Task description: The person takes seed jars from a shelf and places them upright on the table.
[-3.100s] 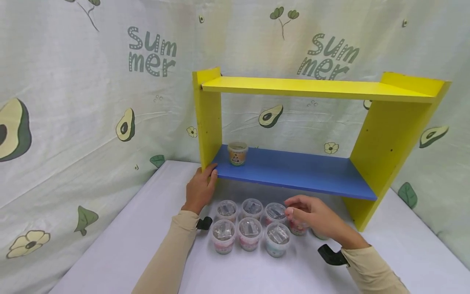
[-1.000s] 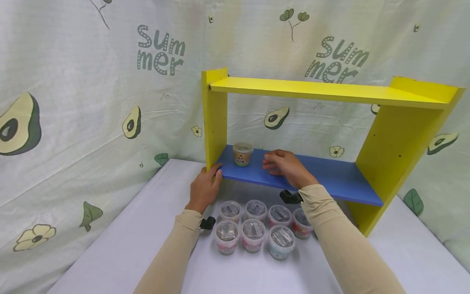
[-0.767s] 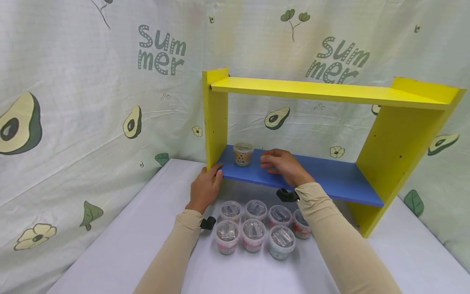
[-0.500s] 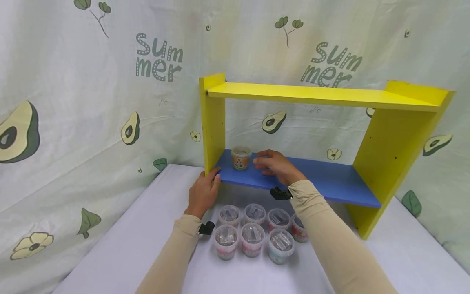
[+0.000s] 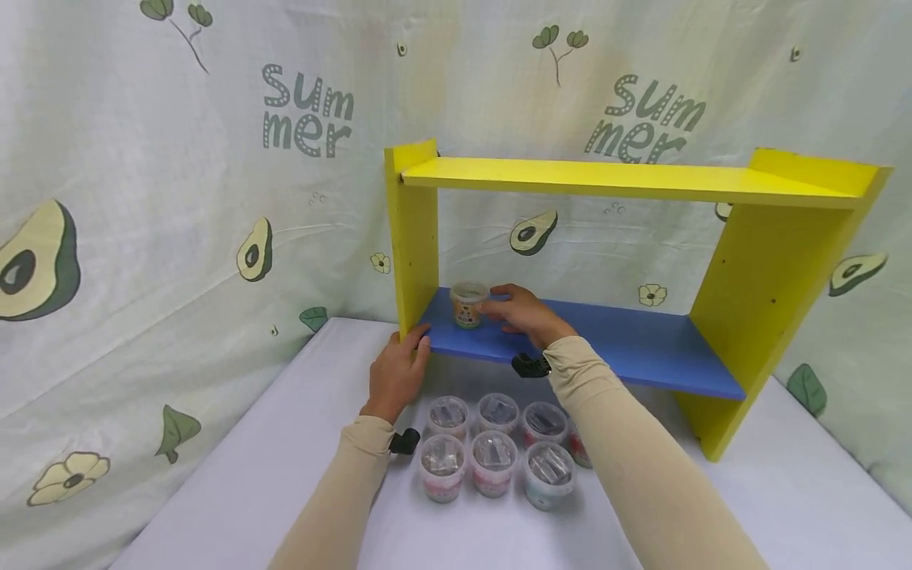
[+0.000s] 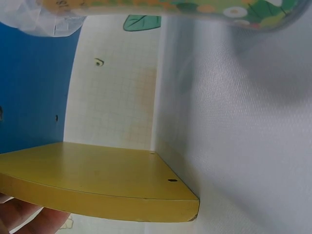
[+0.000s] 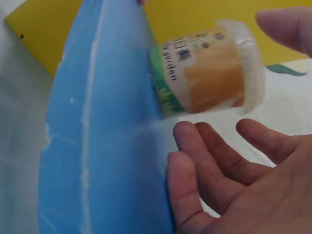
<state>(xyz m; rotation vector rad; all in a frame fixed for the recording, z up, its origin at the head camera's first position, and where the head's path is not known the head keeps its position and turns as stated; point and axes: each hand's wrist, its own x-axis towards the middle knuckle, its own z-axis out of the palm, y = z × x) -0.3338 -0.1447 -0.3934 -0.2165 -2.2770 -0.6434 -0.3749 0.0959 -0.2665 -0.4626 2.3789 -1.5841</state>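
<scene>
A lidded plastic cup with an orange label (image 5: 467,307) stands on the blue board (image 5: 613,328) of a yellow shelf unit (image 5: 584,176), near its left side. My right hand (image 5: 529,315) reaches to the cup from the right. In the right wrist view the thumb (image 7: 286,30) is over the cup's lid end and the fingers (image 7: 192,141) lie on its other side, with gaps visible between them and the cup (image 7: 209,73). At the lower left corner of the shelf my left hand (image 5: 397,374) holds the side panel; some fingertips show behind the yellow panel (image 6: 97,170) in the left wrist view.
Several lidded cups (image 5: 493,463) in two rows stand on the white tablecloth (image 5: 299,443) below the blue board. My right forearm partly covers a red cup (image 5: 579,450). A printed curtain (image 5: 328,237) hangs behind the shelf.
My right hand went from the cups on the table up to the blue board, then moved left to the orange-label cup. The left hand has stayed at the shelf corner.
</scene>
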